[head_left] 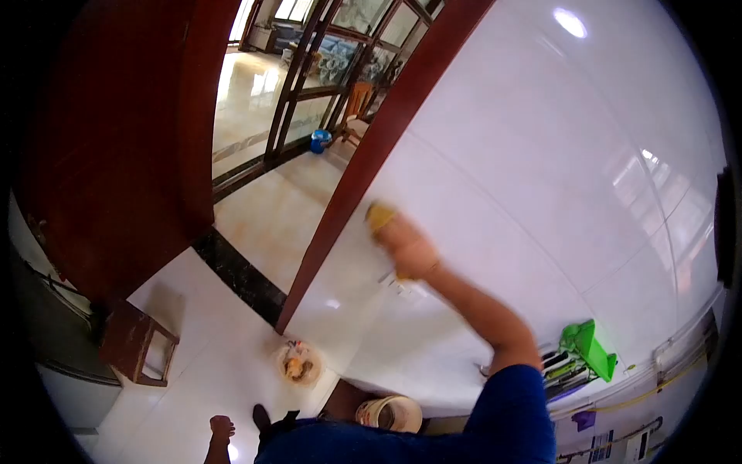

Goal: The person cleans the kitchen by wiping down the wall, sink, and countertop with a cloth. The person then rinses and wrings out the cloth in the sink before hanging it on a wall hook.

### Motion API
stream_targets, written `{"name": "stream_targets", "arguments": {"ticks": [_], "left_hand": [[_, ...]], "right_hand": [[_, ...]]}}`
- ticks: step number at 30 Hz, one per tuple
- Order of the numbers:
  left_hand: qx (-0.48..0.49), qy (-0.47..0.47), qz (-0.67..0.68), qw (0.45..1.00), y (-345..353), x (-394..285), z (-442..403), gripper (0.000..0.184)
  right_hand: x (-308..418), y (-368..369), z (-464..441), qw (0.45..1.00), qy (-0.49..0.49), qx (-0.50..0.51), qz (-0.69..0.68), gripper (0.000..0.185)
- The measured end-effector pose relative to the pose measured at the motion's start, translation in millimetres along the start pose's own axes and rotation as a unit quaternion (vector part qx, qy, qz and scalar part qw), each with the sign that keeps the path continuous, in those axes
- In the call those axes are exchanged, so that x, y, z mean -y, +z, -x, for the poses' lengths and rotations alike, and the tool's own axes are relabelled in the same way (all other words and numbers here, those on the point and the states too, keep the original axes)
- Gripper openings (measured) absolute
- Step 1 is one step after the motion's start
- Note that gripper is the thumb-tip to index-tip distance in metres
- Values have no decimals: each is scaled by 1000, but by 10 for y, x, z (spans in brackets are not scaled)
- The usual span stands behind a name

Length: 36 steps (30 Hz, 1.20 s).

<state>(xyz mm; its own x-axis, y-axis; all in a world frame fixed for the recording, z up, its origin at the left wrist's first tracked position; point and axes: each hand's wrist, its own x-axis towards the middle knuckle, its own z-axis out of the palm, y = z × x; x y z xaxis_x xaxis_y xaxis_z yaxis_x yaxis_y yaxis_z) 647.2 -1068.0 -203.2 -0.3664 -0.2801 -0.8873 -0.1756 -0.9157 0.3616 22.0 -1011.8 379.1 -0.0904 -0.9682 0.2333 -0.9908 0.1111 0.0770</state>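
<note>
Against the white tiled wall (495,193), my right hand (407,246) presses a yellow cloth (380,217), close to the dark red door frame (363,155). The hand is blurred, and some yellow also shows under its wrist side. A wall socket, partly hidden, lies just below that hand. My left hand (222,426) hangs low at the bottom of the view, its fingers curled; whether anything is inside them is too small to tell.
On the floor are a wooden stool (124,344), a tub with mixed items (299,365) and a bucket (398,414). A green holder (591,349) and knives (564,371) are on the wall at right. Beyond the doorway stand a blue bin (321,141) and a chair (358,112).
</note>
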Motion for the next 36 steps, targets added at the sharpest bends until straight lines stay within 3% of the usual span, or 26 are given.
{"name": "stream_targets", "arguments": {"ticks": [1, 4, 6, 7, 9, 10, 11, 12, 14, 15, 17, 20, 21, 22, 24, 25, 27, 28, 29, 30, 31, 32, 33, 34, 35, 36], "left_hand": [[-150, 56, -91, 983, 67, 31, 72, 12], [-176, 60, -90, 978, 55, -54, 173, 12], [-162, 40, -58, 984, -8, -22, 152, 14], [-146, 25, -23, 989, -4, -43, 105, 15], [-188, 51, -67, 978, 121, 65, 72, 16], [-132, 44, -74, 988, 82, 81, 108, 19], [-72, 36, -80, 993, 57, 124, 55, 22], [-69, -2, -138, 988, 134, 100, 7, 20], [-89, -19, -176, 980, 317, 91, 128, 14], [-80, -27, -215, 973, 292, 86, 89, 15], [-23, -67, -153, 986, 192, 4, -79, 15], [-38, 44, -103, 993, 193, -162, -365, 11], [-91, 69, -164, 980, 229, -218, -494, 9], [-116, 83, -125, 982, 264, -283, -447, 10], [-145, 110, -86, 980, 436, -458, -140, 10], [-135, 115, -74, 981, 482, -480, -34, 9], [-86, 72, -41, 993, 197, -432, -247, 8], [79, 33, 31, 996, 2, -503, -302, 16], [235, -30, 84, 968, -69, -612, -245, 24], [49, 81, -66, 993, 131, -560, -283, 16], [-166, 118, -234, 951, 303, -476, -373, 10], [-85, 103, -304, 943, 368, -727, -317, 21], [-119, 174, -311, 927, 622, -895, -328, 19], [-89, 243, -308, 915, 846, -1136, -370, 17], [-100, 423, -523, 734, 1024, -1418, -591, 17], [-79, 336, -523, 780, 1465, -1817, -367, 28]], "right_hand": [[-94, -418, -142, 979, -106, -100, 142, 46], [-271, -2172, -626, 839, -21, -281, 465, 33], [-370, -3272, -927, 708, -14, -506, 493, 31], [-311, -3634, -1004, 666, 29, -552, 500, 29], [-246, -3696, -1141, 668, 52, -547, 502, 29], [-238, -3688, -1206, 668, 76, -540, 506, 29], [-345, -3438, -1365, 708, 39, -552, 440, 34], [-227, -3076, -1538, 736, -57, -534, 413, 36], [162, -2269, -1802, 767, -99, -508, 378, 42], [303, -1948, -1757, 829, -100, -445, 324, 44], [274, -1319, -1561, 871, -97, -318, 361, 42], [211, -435, -1170, 924, -165, -165, 302, 37], [185, -212, -1056, 938, -194, -108, 268, 37], [157, -128, -978, 937, -196, -110, 268, 37], [147, -86, -942, 879, -285, 78, 373, 39], [133, -199, -967, 880, -283, 70, 374, 39], [12, -637, -1081, 997, -11, 51, 52, 57], [-208, -987, -1237, 924, -239, -147, 261, 52], [-97, -1513, -1325, 941, -77, -168, 285, 42], [-59, -2084, -1471, 911, -47, -210, 351, 32], [-112, -2498, -1585, 875, -49, -317, 363, 24], [162, -2758, -1593, 873, 108, -368, 302, 22], [156, -2847, -1644, 655, -46, -540, 527, 33], [355, -2799, -1560, 770, 103, -440, 451, 39], [550, -2689, -1437, 845, 245, -320, 351, 47], [280, -2109, -1279, 896, 153, -337, 245, 20]]}}
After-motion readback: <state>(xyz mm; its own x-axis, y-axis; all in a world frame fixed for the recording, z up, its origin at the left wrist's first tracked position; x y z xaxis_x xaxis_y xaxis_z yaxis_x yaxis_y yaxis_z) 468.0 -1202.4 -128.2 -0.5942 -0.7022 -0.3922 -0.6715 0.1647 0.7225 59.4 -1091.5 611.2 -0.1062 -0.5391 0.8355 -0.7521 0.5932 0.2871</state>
